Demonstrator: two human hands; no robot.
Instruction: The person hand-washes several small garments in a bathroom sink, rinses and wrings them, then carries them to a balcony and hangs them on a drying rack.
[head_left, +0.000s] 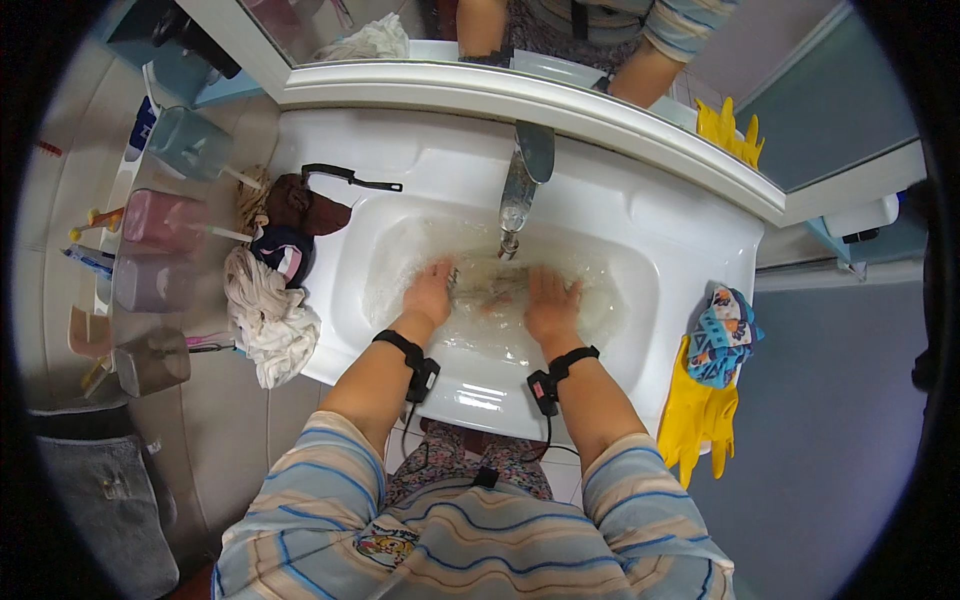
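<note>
Cloudy water fills the basin of a white washbasin (480, 409). Both of my hands are partly in it, one on each side of the tap. My left hand (429, 291) dips its fingertips in beside a small dark-patterned patch. My right hand (552, 306) has its fingers stretched forward, their tips fading into the water. Between the hands lies a dim submerged thing (495, 301) with a reddish patch, perhaps fabric; the water blurs it. Whether either hand grips it is hidden. Above stands a chrome tap (519, 187), its spout pointing down at the water.
Along the left rim lie a black-handled brush (352, 178), a brown cloth (307, 206), a navy cloth (281, 251) and white cloth (277, 337). Yellow rubber gloves (697, 420) and a blue patterned cloth (721, 337) hang at right. Cups (165, 219) line the left wall; a mirror (570, 45) is behind.
</note>
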